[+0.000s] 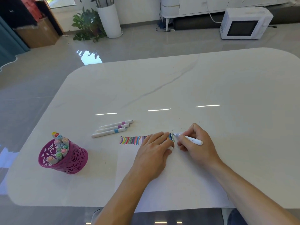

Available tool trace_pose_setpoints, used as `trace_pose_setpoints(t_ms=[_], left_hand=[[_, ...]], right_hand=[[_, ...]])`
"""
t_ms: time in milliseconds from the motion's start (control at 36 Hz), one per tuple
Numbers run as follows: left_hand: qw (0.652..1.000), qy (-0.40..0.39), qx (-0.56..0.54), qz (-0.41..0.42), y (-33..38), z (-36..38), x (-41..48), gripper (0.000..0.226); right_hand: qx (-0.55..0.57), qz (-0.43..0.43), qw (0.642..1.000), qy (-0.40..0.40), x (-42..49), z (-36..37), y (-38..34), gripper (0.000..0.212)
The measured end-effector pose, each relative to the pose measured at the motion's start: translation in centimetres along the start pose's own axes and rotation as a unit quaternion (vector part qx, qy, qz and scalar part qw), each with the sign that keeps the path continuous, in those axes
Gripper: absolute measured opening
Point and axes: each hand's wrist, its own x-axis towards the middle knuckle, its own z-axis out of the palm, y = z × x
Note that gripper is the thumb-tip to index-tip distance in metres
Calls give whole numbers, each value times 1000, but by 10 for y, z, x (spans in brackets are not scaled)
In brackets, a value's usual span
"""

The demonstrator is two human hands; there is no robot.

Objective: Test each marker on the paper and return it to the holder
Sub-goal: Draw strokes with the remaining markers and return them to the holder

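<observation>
Currently the right hand (197,140) has its fingers closed in a writing grip on a white-barrelled marker (188,138), tip at the right end of the row of coloured test strokes (129,140) on the white paper sheet (170,184). The left hand (154,151) lies flat on the sheet, fingers extended and apparently pinning a small white cap (171,147). Judged best practice: keep the sheet pinned, draw one short stroke just beyond the left fingertips, recap, then return the marker to the magenta perforated holder (65,159) on the table (211,78).
</observation>
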Motion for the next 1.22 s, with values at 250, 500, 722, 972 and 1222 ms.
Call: trace_pose_setpoints(t_ms=[250, 500, 722, 972, 1222], left_hand=[[1000, -6, 0, -7, 2, 0, 0, 21], [1000, -2, -3, -16, 3, -1, 0, 20], [1000, 1, -11, -21, 2, 0, 0, 20], [998, 10, -48, -38, 1, 3, 0, 19], [977, -4, -179, -116, 2, -5, 3, 22]], right_hand=[[-8, 9, 1000, -6, 5, -2, 5, 28], [-52, 14, 999, 11, 9, -3, 5, 31], [-59, 22, 998, 14, 9, -3, 2, 36], [-60, 31, 998, 10, 7, -4, 0, 32], [80, 53, 995, -3, 6, -15, -25, 31]])
